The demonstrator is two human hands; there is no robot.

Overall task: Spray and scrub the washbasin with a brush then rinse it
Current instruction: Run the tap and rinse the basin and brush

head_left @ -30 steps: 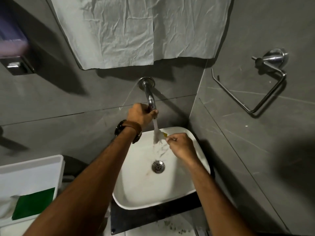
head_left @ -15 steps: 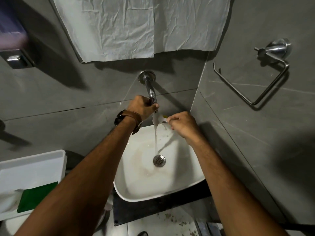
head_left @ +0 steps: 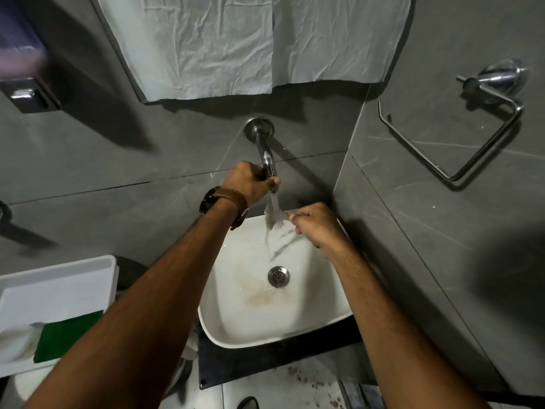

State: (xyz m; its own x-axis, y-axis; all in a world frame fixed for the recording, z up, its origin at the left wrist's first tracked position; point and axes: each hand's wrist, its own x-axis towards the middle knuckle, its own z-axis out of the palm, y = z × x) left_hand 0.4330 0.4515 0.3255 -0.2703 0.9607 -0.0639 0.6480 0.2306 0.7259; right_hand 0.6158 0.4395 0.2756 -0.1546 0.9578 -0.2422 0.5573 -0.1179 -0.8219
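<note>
The white washbasin (head_left: 233, 329) sits in the corner below a chrome wall tap (head_left: 264, 152). My left hand (head_left: 249, 183) grips the tap's end, and water runs from it. My right hand (head_left: 317, 228) holds a small brush (head_left: 277, 215) with a yellowish handle under the stream, above the basin's back edge. The brush head is blurred by water. Brownish water lies on the basin floor beside the metal drain (head_left: 278, 276).
A white tray (head_left: 59, 287) with a green sponge (head_left: 67, 335) stands at the left. A chrome towel ring (head_left: 460, 137) hangs on the right wall. Crumpled paper (head_left: 253, 42) covers the wall above the tap. A soap dispenser (head_left: 26, 78) is at upper left.
My right hand rose with the brush from inside the basin to just under the tap, then dropped slightly. My left hand stayed on the tap. The camera shifted a little.
</note>
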